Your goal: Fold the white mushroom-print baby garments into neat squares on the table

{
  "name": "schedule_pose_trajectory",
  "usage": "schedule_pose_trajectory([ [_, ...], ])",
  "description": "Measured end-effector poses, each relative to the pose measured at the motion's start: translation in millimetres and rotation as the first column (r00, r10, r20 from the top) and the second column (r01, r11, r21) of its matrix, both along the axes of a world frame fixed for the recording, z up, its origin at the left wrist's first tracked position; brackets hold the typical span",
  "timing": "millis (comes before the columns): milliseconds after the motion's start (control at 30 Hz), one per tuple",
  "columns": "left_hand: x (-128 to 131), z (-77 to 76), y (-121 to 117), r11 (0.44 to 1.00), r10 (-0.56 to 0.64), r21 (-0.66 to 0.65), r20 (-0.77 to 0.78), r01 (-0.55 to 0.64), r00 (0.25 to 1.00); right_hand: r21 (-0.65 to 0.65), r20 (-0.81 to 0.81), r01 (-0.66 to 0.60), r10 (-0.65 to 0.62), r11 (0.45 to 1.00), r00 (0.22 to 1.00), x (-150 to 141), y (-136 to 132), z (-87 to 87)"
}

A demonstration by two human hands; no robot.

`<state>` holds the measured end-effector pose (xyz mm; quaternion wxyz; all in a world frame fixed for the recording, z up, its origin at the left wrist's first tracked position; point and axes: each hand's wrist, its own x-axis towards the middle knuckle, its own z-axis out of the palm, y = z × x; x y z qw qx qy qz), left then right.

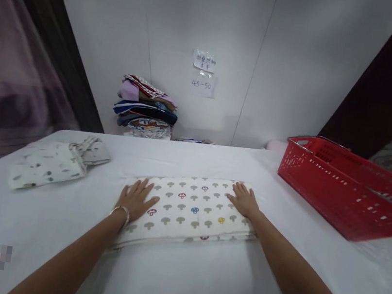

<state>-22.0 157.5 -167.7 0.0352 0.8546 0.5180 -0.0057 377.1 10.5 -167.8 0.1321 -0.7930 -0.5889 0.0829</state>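
Although the mushroom-print cloth (pixel 190 210) has been folded into a layered strip near the tabletop's (pixel 197 285) middle, its edges are not fully aligned. It is pressed by the left hand (pixel 136 201) and right hand (pixel 244 202), each grip released, fingers spread. Toward the left edge, the spotted cloth (pixel 49 167) is left unevenly gathered.

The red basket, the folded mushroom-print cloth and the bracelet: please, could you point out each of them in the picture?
Red basket (pixel 339 198): head view, on its long side wall.
Mushroom-print cloth (pixel 185 219): head view, on its top layer.
Bracelet (pixel 127 214): head view, on its band.
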Motion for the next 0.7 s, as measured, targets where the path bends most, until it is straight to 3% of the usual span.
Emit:
schedule_pose_trajectory([
  [100,3,0.9,2,1.0,-0.007,0.004,0.0,0.007,1.0,0.139,-0.375,0.103,-0.044,0.985,0.926,8,3,8.9],
  [200,3,0.9,3,1.0,-0.014,0.02,-0.001,0.014,1.0,0.213,-0.561,0.285,-0.122,0.935,0.819,26,-10,24.9],
  [333,3,1.9,3,1.0,-0.022,0.022,-0.026,0.022,0.999,0.191,-0.66,0.498,-0.265,0.846,0.702,50,-57,32.4],
  [467,5,5.0,3,1.0,-0.008,0.019,-0.061,0.01,0.998,0.087,-0.713,0.544,-0.329,0.834,0.619,46,-101,20.2],
  [567,5,5.8,3,1.0,-0.007,0.03,-0.075,0.009,0.997,0.061,-0.701,0.532,-0.343,0.845,0.625,36,-114,13.3],
  [700,6,7.1,2,0.999,-0.004,0.044,-0.081,0.007,0.997,0.065,-0.611,0.504,-0.365,0.861,0.702,30,-112,14.4],
])
